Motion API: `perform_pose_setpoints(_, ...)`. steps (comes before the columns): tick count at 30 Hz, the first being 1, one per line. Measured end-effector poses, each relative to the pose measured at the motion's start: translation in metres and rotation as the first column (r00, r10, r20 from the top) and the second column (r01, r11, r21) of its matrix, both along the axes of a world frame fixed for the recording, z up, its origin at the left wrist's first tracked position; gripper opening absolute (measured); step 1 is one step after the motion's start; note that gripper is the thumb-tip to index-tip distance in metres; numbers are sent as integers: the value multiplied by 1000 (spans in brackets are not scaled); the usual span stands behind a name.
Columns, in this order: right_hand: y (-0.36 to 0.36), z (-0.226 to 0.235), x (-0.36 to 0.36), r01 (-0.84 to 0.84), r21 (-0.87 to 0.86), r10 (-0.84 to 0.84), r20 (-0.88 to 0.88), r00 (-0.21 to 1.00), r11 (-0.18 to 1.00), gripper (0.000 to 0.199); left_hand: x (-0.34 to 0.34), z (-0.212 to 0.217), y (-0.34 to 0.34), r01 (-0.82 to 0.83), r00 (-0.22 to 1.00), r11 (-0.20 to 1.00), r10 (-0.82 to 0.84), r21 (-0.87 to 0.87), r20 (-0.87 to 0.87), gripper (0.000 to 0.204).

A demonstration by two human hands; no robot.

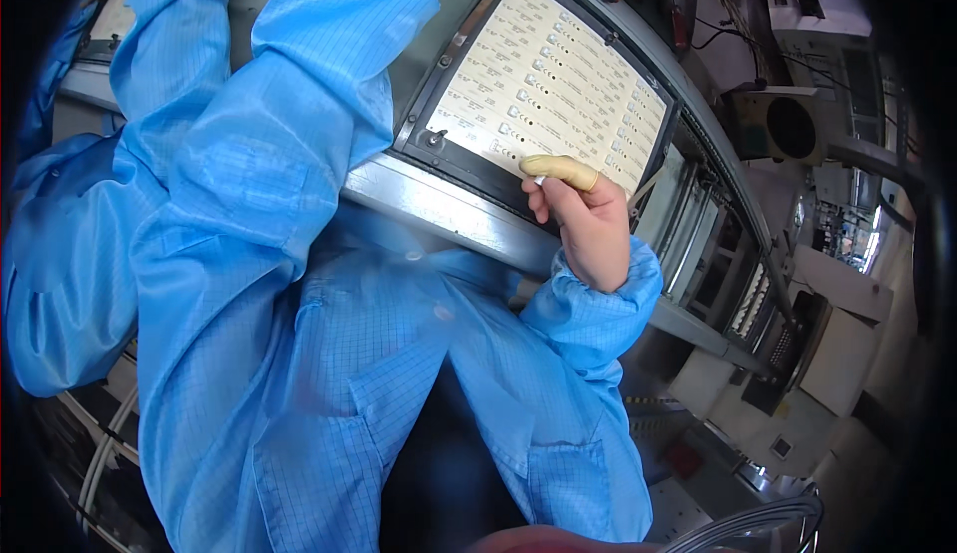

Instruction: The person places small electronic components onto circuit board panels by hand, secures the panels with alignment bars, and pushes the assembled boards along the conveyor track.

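A black frame point(436, 159) holds a cream-coloured panel point(553, 79) made of several rows of small printed strips, lying tilted on a grey metal rail point(439, 209). My right hand point(588, 224) rests at the panel's lower edge. Its forefinger, in a yellowish finger cot point(560, 168), lies across the frame. The other fingers are curled around a thin pale stick point(643, 189), which pokes out toward the upper right. My left arm in a blue sleeve point(299, 104) reaches up past the top edge, so that hand is hidden.
The rail runs on to the right past more machine frames and another pale panel point(753, 299). A box with a round dark opening point(793, 126) stands at the upper right. A clear curved plastic rim point(758, 528) shows at the bottom edge. My blue coat fills the left.
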State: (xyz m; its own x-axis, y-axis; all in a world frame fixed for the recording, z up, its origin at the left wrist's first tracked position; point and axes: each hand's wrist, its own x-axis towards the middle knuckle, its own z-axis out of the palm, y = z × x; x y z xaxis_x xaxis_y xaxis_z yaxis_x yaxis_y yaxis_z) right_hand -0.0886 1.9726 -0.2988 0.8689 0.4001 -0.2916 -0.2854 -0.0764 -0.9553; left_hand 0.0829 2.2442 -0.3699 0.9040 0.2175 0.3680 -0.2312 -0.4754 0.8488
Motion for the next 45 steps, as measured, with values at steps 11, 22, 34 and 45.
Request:
perform_pose_setpoints(11, 21, -19, 3, -9, -468, 147, 260, 954, 884, 20, -9, -6, -8, 25, 990, 973, 7, 229, -138, 18)
perform_pose_setpoints(22, 32, -19, 3, 230, -632, 303, 619, 725, 740, 17, -8, -8, -11, 103, 960, 948, -16, 302, -280, 18)
perform_pose_setpoints(34, 30, -42, 0, 303, -594, 260, 678, 688, 746, 15, -8, -13, -11, 204, 930, 918, -73, 340, -360, 19)
perform_pose_setpoints(45, 42, -32, 1, 402, -653, 414, 736, 535, 641, 14, 4, -14, -20, 271, 920, 837, -81, 476, -383, 20)
